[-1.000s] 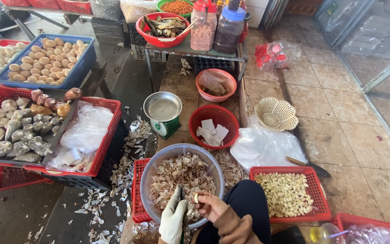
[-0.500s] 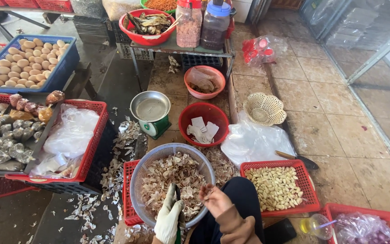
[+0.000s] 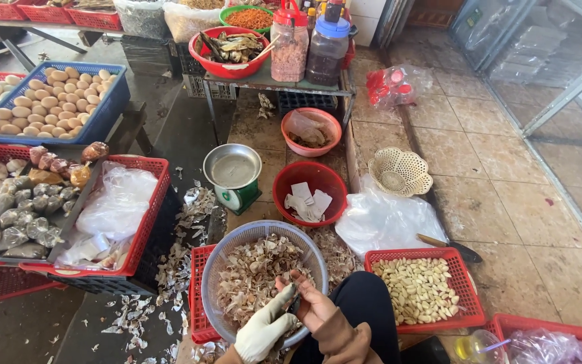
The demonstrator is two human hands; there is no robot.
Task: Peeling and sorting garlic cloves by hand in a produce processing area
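Note:
My left hand (image 3: 263, 331), in a white glove, is closed on a small dark knife (image 3: 294, 305) low over a round grey-blue basket (image 3: 223, 251) full of dry garlic skins. My bare right hand (image 3: 316, 309) meets it fingertip to fingertip and pinches a small garlic clove against the blade; the clove is mostly hidden. Both hands hover over the basket's near rim, above my dark-trousered knee (image 3: 365, 303). To the right, a red tray (image 3: 467, 273) holds peeled garlic cloves (image 3: 417, 291).
A red bowl (image 3: 284, 182) with white scraps, a green scale (image 3: 234, 176) and a pink bowl (image 3: 331, 125) lie ahead. A white plastic bag (image 3: 385, 219), a cream basket (image 3: 400, 172) and a loose knife (image 3: 450, 245) are at right. Red crates (image 3: 153, 209) are at left. Skins litter the floor.
My hands stay over the basket and have drawn closer, fingertips now touching around the blade. The view has shifted slightly.

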